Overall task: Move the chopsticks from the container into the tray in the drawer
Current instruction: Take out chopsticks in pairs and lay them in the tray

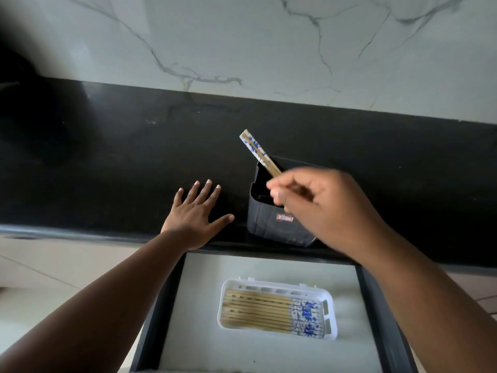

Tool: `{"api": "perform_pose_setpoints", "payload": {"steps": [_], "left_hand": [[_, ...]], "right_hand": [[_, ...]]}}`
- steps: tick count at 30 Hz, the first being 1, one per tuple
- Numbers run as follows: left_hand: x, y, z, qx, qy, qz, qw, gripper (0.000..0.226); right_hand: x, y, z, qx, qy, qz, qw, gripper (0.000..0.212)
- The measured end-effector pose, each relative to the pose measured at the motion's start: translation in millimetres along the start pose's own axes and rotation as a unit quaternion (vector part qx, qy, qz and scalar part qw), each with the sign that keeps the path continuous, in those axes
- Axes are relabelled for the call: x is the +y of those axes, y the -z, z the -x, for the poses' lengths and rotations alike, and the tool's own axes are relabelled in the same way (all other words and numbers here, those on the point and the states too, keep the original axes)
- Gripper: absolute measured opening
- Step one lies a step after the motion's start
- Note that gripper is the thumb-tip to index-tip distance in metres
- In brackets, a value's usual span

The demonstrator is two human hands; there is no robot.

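Note:
A dark grey container (271, 224) stands on the black countertop (121, 162) near its front edge. Above it my right hand (328, 208) pinches a pair of bamboo chopsticks (259, 152) with blue-and-white patterned ends, which slant up to the left. My left hand (195, 214) lies flat on the countertop with its fingers spread, left of the container. Below, in the open drawer (204, 305), a white plastic tray (274, 285) holds several matching chopsticks (263, 310) laid side by side, patterned ends to the right.
The drawer has dark side walls and a pale liner around the tray. A white marbled wall (242, 44) rises behind the countertop. Pale floor tiles (40, 278) show to the left of the drawer.

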State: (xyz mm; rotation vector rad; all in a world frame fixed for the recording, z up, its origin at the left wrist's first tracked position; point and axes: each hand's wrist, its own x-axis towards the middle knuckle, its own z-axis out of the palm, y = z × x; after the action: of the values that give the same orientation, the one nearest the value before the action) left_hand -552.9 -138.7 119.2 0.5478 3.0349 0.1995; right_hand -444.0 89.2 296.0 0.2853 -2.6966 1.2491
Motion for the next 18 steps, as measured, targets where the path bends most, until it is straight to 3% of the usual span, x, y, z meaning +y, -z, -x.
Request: {"api": "perform_pose_setpoints", "payload": {"steps": [6,9,14,18], "left_hand": [[1,3,0,-0.009,0.003,0.001,1.0,0.096],[1,0,0,-0.004,0.005,0.001,1.0,0.097],[1,-4,-1,0.011,0.009,0.006,1.0,0.095],[1,-4,-1,0.015,0.01,0.015,1.0,0.093]], "right_hand": [[-4,-8,-71,0.031,-0.019,0.208,0.977,0.015],[-8,-30,-90,0.059,-0.011,0.284,0.957,0.027],[-8,-62,-102,0.101,0.0,0.372,0.923,0.032],[0,-71,-107,0.102,-0.009,0.399,0.911,0.022]]}}
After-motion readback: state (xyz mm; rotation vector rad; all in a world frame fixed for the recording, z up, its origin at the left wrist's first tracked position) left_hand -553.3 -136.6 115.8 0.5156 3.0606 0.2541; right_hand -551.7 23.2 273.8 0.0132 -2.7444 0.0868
